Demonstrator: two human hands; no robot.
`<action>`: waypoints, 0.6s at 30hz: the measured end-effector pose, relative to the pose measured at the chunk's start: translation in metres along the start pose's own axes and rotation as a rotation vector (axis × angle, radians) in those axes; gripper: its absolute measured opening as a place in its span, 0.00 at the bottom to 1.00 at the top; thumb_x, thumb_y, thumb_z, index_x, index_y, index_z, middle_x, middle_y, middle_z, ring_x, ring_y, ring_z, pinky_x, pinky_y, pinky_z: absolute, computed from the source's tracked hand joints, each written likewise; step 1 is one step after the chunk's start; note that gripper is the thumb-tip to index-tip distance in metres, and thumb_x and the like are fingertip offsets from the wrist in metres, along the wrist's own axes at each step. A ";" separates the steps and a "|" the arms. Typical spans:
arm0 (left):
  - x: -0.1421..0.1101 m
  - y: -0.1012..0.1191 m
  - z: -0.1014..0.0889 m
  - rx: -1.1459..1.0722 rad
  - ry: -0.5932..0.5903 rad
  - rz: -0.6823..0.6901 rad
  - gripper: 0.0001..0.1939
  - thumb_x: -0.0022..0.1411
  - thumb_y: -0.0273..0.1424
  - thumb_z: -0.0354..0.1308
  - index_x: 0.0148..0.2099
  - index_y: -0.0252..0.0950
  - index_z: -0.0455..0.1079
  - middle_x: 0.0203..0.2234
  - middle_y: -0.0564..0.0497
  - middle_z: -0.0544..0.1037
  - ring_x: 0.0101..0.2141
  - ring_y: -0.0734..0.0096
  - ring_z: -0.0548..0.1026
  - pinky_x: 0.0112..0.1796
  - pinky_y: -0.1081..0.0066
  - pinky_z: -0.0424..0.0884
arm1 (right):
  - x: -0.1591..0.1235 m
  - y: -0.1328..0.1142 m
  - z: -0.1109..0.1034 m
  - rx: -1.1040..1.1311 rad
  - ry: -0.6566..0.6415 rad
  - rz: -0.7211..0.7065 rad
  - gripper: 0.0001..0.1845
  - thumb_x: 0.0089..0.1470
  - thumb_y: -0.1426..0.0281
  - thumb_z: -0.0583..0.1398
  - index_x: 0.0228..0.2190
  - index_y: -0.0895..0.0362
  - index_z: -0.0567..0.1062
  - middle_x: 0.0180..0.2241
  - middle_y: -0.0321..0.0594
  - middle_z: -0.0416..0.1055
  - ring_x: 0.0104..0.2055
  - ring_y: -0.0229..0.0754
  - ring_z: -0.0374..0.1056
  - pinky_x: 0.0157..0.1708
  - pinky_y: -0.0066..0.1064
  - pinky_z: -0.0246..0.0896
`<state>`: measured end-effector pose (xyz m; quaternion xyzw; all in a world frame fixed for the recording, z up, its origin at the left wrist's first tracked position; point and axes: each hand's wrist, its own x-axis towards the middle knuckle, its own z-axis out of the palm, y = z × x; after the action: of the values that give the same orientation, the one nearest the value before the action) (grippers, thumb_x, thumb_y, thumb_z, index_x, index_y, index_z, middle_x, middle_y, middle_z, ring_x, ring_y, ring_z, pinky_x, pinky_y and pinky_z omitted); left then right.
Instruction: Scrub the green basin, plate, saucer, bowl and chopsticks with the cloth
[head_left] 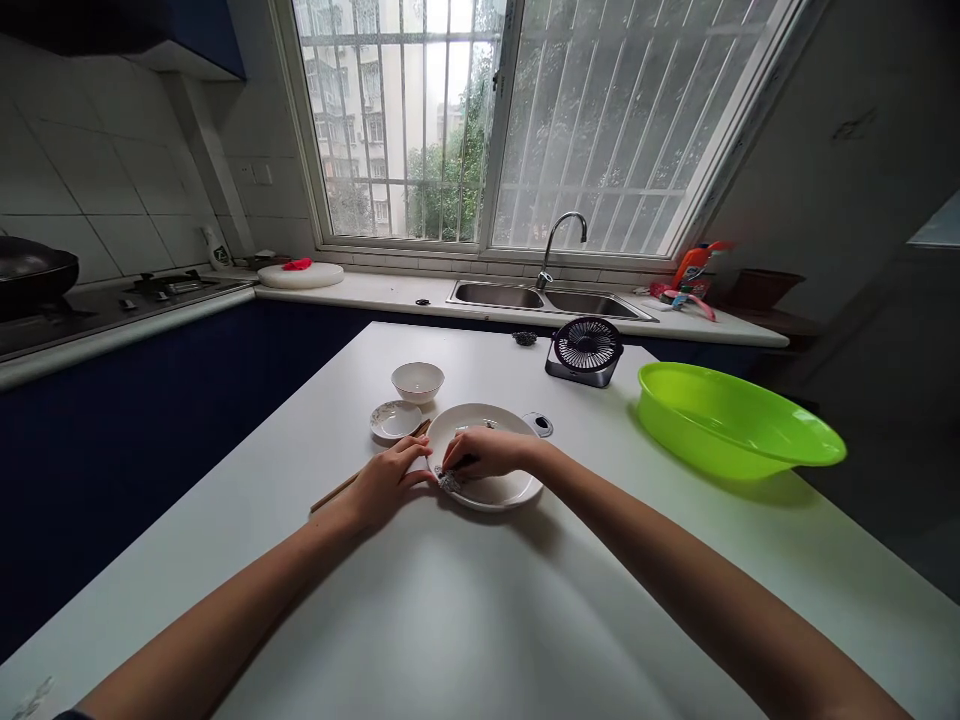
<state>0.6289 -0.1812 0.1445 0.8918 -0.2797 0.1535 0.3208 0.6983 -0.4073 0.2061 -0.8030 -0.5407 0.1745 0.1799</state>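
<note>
White smooth-topped table point(420, 620); on my feed I see a round white ceramic plate point(504, 492) on it, no long axis, pointing nowhere. Left hand point(382, 485): at left rim, thumb and fingers parted; grip, can't tell. Right hand point(491, 450): over plate, pinching silver wire-mesh scourer point(448, 481), left of it near left rim; scourer's axis unclear.

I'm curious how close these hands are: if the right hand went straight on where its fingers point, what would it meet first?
Probably the left rim of the white plate, then the left hand beside it; how high the right hand sits is unclear.
</note>
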 end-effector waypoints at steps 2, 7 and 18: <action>0.001 0.001 0.000 0.021 -0.003 -0.018 0.13 0.67 0.41 0.57 0.49 0.41 0.72 0.53 0.45 0.76 0.53 0.56 0.76 0.48 0.61 0.77 | -0.003 -0.003 -0.003 -0.002 -0.057 -0.009 0.13 0.54 0.77 0.62 0.40 0.56 0.83 0.41 0.40 0.80 0.39 0.41 0.73 0.41 0.27 0.62; 0.003 0.003 0.001 0.080 0.008 -0.005 0.12 0.67 0.41 0.56 0.46 0.41 0.73 0.52 0.45 0.77 0.52 0.56 0.77 0.46 0.61 0.77 | -0.014 -0.011 -0.012 -0.012 -0.152 0.023 0.13 0.54 0.76 0.63 0.41 0.58 0.83 0.41 0.42 0.80 0.39 0.41 0.72 0.40 0.26 0.62; 0.004 0.002 -0.002 0.097 0.008 0.053 0.14 0.67 0.44 0.55 0.44 0.40 0.71 0.50 0.45 0.78 0.48 0.58 0.80 0.43 0.63 0.79 | -0.043 -0.019 -0.020 -0.059 -0.267 0.191 0.16 0.49 0.79 0.63 0.38 0.55 0.84 0.39 0.38 0.80 0.37 0.39 0.72 0.38 0.25 0.62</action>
<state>0.6310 -0.1824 0.1487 0.8978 -0.2944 0.1788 0.2743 0.6774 -0.4431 0.2367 -0.8254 -0.4857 0.2803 0.0653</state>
